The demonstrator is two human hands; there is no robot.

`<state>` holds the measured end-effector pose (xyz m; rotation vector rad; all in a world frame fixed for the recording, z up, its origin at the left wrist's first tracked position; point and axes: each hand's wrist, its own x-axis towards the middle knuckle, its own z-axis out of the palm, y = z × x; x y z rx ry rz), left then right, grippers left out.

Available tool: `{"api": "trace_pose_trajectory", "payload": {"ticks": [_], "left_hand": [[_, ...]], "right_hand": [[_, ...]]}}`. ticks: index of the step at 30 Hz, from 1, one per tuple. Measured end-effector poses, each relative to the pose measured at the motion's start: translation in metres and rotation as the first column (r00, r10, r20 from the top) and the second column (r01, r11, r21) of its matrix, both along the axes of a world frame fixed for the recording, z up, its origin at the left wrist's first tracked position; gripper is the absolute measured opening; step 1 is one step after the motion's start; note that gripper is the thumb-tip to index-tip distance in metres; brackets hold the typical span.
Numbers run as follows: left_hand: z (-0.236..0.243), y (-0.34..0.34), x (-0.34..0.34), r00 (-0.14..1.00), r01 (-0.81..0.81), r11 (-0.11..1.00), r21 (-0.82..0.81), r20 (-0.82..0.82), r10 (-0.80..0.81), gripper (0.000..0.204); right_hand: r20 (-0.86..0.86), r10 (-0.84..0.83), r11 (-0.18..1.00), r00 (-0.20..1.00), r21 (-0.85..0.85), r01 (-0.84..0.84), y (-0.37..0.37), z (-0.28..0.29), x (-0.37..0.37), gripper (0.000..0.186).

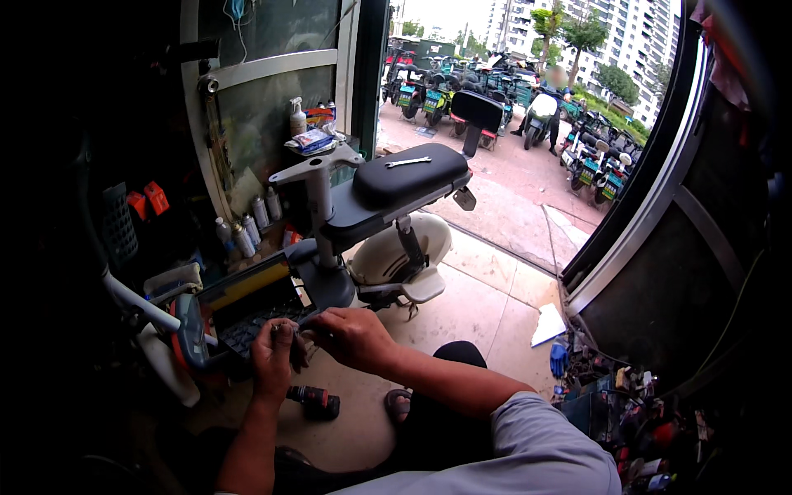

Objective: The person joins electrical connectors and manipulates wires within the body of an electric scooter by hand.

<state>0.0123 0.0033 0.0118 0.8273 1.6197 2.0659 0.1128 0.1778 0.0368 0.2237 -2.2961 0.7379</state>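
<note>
Head view: left hand (271, 356) pinching small dark part (299, 353), which sits between the hands above the floor (367, 419); right hand (356, 337) curled beside it, can't tell its pinch. Step: likely two-handed part work; next calls for steady fingertip control.

Saw dark grey on the small held part (299, 353); black on the padded seat (445, 166), silver on the wrench (409, 162), cream-white on the rounded cover (440, 239). Noted black with red on the drill (315, 402), plain pale grey on the shirt (544, 445), blue on the glove (559, 360), orange-red on the boxes (156, 197). Found beige, lined by darker joints, on the floor tiles (495, 285), dusty pink on the paving (516, 179).
</note>
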Motion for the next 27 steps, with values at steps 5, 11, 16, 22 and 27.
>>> {"api": "trace_pose_trajectory", "payload": {"ticks": [5,11,16,22,27], "left_hand": [[-0.003,-0.003,-0.006,1.000,0.020,1.000,-0.001,-0.005,-0.020,0.040],[-0.006,-0.006,-0.004,0.999,-0.026,1.000,-0.015,-0.041,0.025,0.042],[0.002,-0.004,0.000,0.999,-0.035,0.999,0.018,-0.029,0.036,0.043],[-0.003,-0.002,-0.006,0.997,-0.020,0.999,0.033,-0.078,0.023,0.041],[0.000,-0.003,-0.003,0.999,-0.031,0.999,-0.015,-0.009,0.030,0.041]], "right_hand": [[0.014,0.041,0.997,0.999,-0.073,-0.040,0.000,-0.005,-0.006,0.014],[0.283,0.237,0.926,0.929,-0.355,-0.128,-0.001,-0.016,-0.008,0.029],[0.229,0.132,0.982,0.965,-0.165,-0.095,-0.006,-0.014,-0.006,0.033],[0.295,0.272,0.917,0.916,-0.369,-0.153,-0.005,0.001,0.001,0.038],[0.363,0.434,0.777,0.825,-0.614,-0.139,-0.007,-0.002,-0.002,0.042]]}}
